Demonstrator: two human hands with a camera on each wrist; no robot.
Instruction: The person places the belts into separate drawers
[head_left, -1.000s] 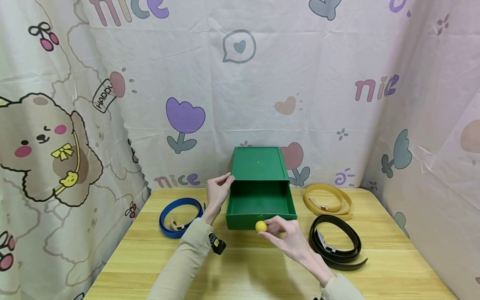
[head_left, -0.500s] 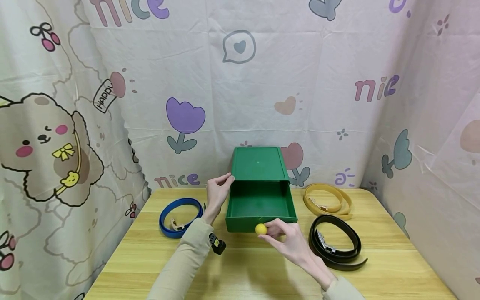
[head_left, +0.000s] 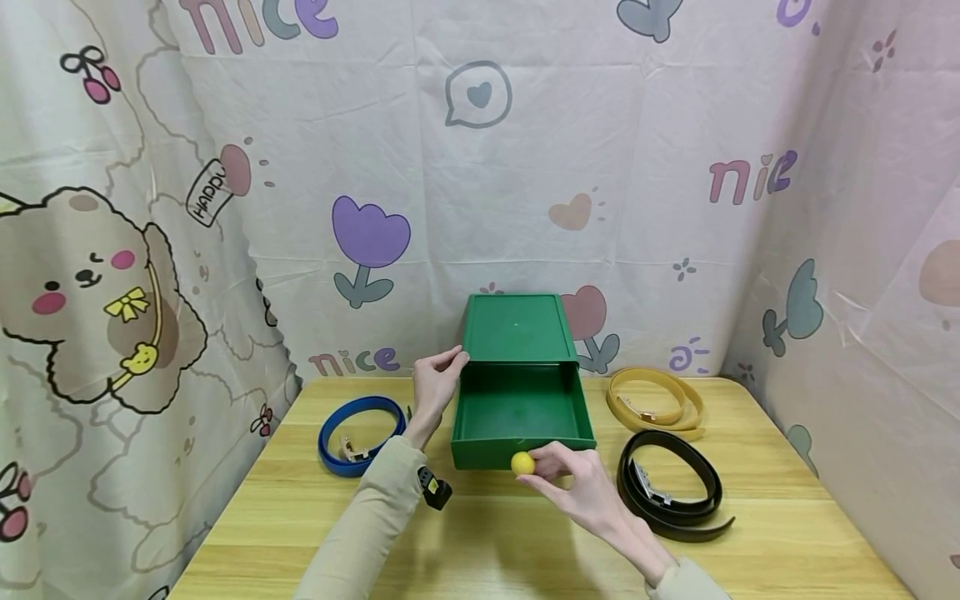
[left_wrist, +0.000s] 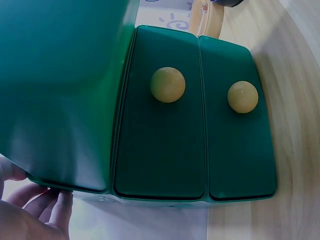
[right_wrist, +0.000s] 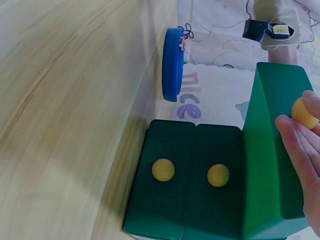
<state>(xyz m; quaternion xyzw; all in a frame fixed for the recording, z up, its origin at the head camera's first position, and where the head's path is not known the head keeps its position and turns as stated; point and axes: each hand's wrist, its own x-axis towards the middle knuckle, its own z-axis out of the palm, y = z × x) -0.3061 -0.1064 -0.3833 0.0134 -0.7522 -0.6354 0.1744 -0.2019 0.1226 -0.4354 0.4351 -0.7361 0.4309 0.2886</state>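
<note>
A green drawer cabinet (head_left: 516,327) stands at the table's back, its top drawer (head_left: 480,455) pulled well out with a bare green inside. Fingers of my right hand (head_left: 581,492) pinch the yellow round knob (head_left: 522,463) on that drawer's front; the right wrist view shows the same knob (right_wrist: 304,113) between thumb and fingers. At the cabinet's upper left edge, my left hand (head_left: 433,387) grips the corner. Below the open drawer, the left wrist view shows a middle drawer (left_wrist: 160,145) and a bottom drawer (left_wrist: 240,155), both closed, each with a yellow knob.
On the wooden table (head_left: 465,550), a coiled blue belt (head_left: 330,425) lies left of the cabinet. A yellow belt (head_left: 693,400) and a black belt (head_left: 712,475) lie coiled to its right. A patterned cloth (head_left: 480,208) hangs behind and at both sides.
The top drawer has slid slightly farther out toward me, with my right hand moving along on its knob. My left hand has stayed at the cabinet's corner.
</note>
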